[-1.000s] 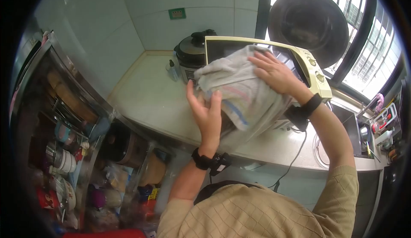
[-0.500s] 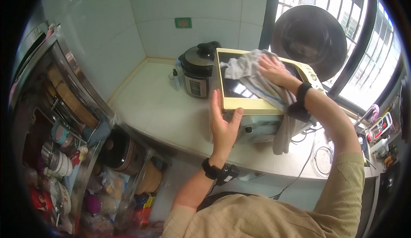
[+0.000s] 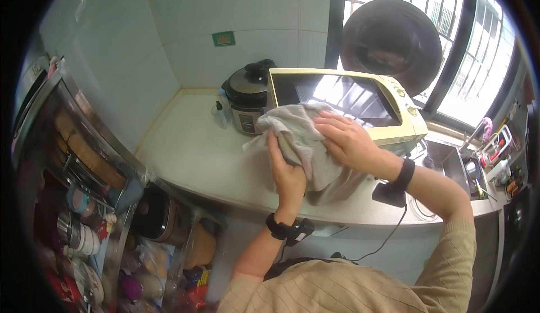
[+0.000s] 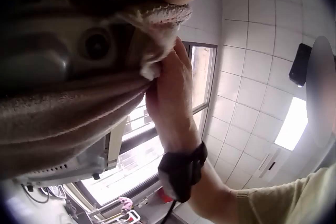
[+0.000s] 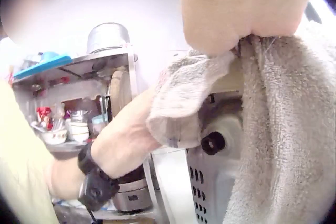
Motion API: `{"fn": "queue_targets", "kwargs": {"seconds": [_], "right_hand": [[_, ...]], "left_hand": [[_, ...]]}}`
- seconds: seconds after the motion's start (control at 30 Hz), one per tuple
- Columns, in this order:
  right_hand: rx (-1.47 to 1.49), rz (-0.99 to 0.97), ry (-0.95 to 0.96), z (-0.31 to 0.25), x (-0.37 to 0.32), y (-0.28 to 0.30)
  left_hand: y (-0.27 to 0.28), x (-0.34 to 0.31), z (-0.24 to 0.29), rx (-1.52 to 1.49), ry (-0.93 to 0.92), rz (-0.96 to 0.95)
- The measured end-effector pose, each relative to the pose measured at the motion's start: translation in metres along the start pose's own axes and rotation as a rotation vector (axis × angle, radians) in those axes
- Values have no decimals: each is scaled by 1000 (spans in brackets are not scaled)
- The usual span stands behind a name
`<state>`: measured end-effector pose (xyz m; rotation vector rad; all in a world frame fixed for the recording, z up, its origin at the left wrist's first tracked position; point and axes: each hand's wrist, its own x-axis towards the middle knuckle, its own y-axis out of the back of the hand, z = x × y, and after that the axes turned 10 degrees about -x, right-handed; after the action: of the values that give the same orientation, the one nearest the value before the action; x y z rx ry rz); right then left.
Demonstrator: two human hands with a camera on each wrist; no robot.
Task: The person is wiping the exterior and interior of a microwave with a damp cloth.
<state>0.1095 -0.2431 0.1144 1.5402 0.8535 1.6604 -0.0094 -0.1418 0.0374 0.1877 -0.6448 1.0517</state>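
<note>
A pale grey cloth (image 3: pixel 320 164) is draped over the near-left corner of a cream-framed oven (image 3: pixel 388 135), whose dark glass faces up. My left hand (image 3: pixel 289 183) grips a bunched part of the cloth at that corner, its fingertips partly covered. To its right, my right hand (image 3: pixel 351 144) presses on the cloth with its fingers extended. In the left wrist view the right hand (image 4: pixel 173 98) touches the cloth's edge (image 4: pixel 157 35). The right wrist view has the left hand (image 5: pixel 128 134) reaching under a fold of cloth (image 5: pixel 181 98), beside the oven's vented side (image 5: pixel 210 187).
A black-lidded cooker (image 3: pixel 247 90) and a small spray bottle (image 3: pixel 220 113) stand left of the oven on the counter (image 3: pixel 185 155). Behind it, a large dark pan (image 3: pixel 391 48) leans by the window. Crowded shelves are at left; a sink (image 3: pixel 450 158) is at right.
The cloth and right hand have moved from the glass to the oven's near-left corner. My left hand, earlier against the bare frame, now grips the cloth. The head view has shifted.
</note>
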Motion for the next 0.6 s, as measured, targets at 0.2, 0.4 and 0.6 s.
{"fn": "queue_targets", "kwargs": {"seconds": [0.2, 0.4, 0.6], "right_hand": [[504, 389, -185, -66, 35, -16], [506, 345, 40, -82, 62, -48], [73, 604, -49, -44, 28, -27]], "left_hand": [[26, -2, 5, -720, 531, 33], [49, -30, 40, -650, 450, 76], [80, -24, 57, -233, 246, -275]]}}
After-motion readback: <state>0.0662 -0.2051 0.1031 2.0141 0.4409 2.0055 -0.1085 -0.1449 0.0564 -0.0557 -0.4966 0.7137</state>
